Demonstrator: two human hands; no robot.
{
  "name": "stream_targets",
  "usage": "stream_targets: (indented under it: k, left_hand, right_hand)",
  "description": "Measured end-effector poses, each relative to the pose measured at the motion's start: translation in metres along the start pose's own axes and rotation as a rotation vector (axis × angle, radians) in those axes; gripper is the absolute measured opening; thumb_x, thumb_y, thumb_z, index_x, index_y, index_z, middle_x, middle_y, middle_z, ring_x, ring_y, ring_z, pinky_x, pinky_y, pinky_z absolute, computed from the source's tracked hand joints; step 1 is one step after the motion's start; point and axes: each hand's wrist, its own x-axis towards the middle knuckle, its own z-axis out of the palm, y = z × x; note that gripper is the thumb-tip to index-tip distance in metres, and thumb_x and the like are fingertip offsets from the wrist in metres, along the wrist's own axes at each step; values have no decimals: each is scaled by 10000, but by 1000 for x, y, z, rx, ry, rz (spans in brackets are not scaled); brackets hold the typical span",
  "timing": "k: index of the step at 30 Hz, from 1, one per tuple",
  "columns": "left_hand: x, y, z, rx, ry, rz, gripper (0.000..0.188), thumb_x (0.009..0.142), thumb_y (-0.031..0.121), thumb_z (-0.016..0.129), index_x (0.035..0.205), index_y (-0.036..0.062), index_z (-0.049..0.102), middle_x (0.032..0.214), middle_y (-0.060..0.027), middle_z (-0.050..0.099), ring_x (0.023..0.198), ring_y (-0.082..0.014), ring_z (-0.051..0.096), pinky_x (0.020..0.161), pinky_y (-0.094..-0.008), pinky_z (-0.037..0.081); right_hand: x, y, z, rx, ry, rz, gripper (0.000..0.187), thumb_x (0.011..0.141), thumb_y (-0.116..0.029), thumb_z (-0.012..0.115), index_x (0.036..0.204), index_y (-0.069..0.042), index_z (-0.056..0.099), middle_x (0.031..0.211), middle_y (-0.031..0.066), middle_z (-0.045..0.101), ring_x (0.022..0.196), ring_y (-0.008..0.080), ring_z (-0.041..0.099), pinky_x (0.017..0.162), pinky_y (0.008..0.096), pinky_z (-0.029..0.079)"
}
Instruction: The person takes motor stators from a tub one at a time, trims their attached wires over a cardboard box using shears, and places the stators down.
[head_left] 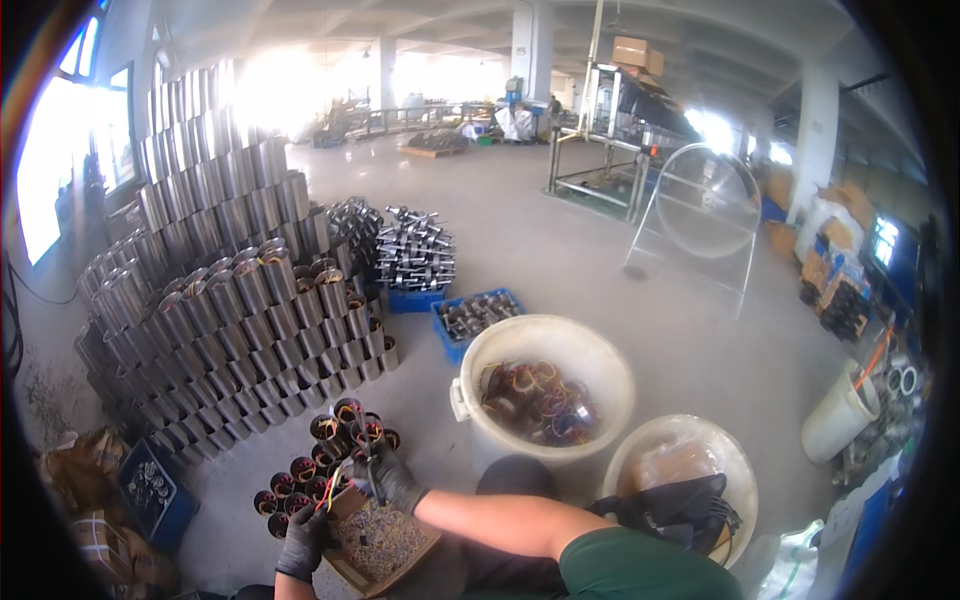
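My left hand (303, 543), in a dark grey glove, is closed on the ends of some red, yellow and white wires (329, 493). Beside it, my right hand (393, 482), gloved alike, grips a slim dark tool (372, 455) whose kind I cannot make out. Both hands are above a cardboard box (425, 548) holding a layer of small multicoloured bits. Just beyond the hands stand several motor stators (302, 467) in dark round housings, with coloured leads in some of them.
Tall stacks of metal cylinders (215, 325) rise at the left. A white tub (622, 395) holds wired coils; another tub (745, 480) stands to its right. Blue crates (440, 345) with metal parts lie ahead, and a dark blue crate (172, 510) at lower left. A round fan (708, 200) stands farther off.
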Motion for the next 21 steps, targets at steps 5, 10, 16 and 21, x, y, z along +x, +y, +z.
stream_targets:
  k: [5, 10, 16, 21]
  left_hand:
    - [-10, 3, 1, 1009, 107, 226, 164, 877, 157, 596, 997, 84, 681, 851, -116, 691, 715, -267, 651, 640, -411, 497]
    - [-37, 38, 16, 995, 112, 304, 598, 779, 251, 721, 1335, 195, 509, 1233, -198, 532, 1093, -411, 539, 891, -483, 467]
    - [-39, 73, 40, 836, 408, 597, 339, 768, 143, 731, 1087, 76, 638, 1039, -119, 605, 912, -319, 593, 777, -390, 493]
    - [-20, 18, 43, -347, 81, -251, 442, 944, 425, 552, 1098, 15, 619, 963, -77, 665, 609, -131, 573, 536, -273, 458]
  right_hand:
    - [17, 36, -27, 168, -48, -8, 497, 744, -163, 810, 1137, -96, 513, 921, 14, 573, 840, 145, 565, 753, 324, 493]
    - [28, 67, -54, -809, -109, -337, 166, 907, -215, 592, 1041, -127, 547, 988, 76, 603, 889, 200, 601, 786, 383, 515]
    - [24, 41, -45, -281, 108, -35, 233, 753, -15, 687, 935, -62, 548, 863, 67, 623, 765, 227, 603, 697, 372, 539]
    - [1, 49, -28, -464, 40, -151, 436, 812, -58, 711, 1158, -39, 446, 1022, 73, 589, 828, 176, 631, 679, 299, 565]
